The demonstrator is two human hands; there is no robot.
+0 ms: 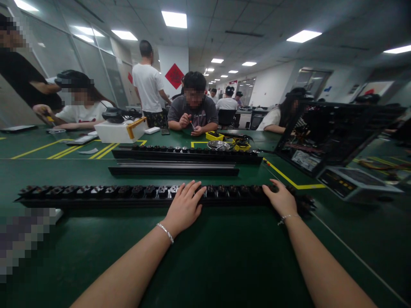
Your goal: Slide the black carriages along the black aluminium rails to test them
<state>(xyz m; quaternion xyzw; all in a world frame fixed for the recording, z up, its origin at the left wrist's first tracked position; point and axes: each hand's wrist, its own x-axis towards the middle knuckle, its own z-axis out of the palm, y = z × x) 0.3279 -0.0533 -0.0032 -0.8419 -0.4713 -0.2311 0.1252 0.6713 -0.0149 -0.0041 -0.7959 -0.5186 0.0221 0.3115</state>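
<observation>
A long black rail (pixel 105 203) lies across the green table in front of me, carrying a row of several small black parts (pixel 150 191) with metallic bits. My left hand (pixel 185 205) rests over the rail's middle, fingers stretched out across the parts. Near the rail's right end is my right hand (pixel 283 199), thumb and forefinger apart around one of the dark parts; its other fingers are partly hidden. Beyond, a second loaded black rail (pixel 192 156) and a shorter black rail (pixel 173 171) lie parallel to the first.
An opened black computer case (pixel 324 137) and a grey power supply unit (pixel 356 182) stand to the right. Farther back are a white box (pixel 117 131), yellow trays (pixel 214 136) and a round metal dish (pixel 218 145). Across the table, a person (pixel 192 109) holds a small tool.
</observation>
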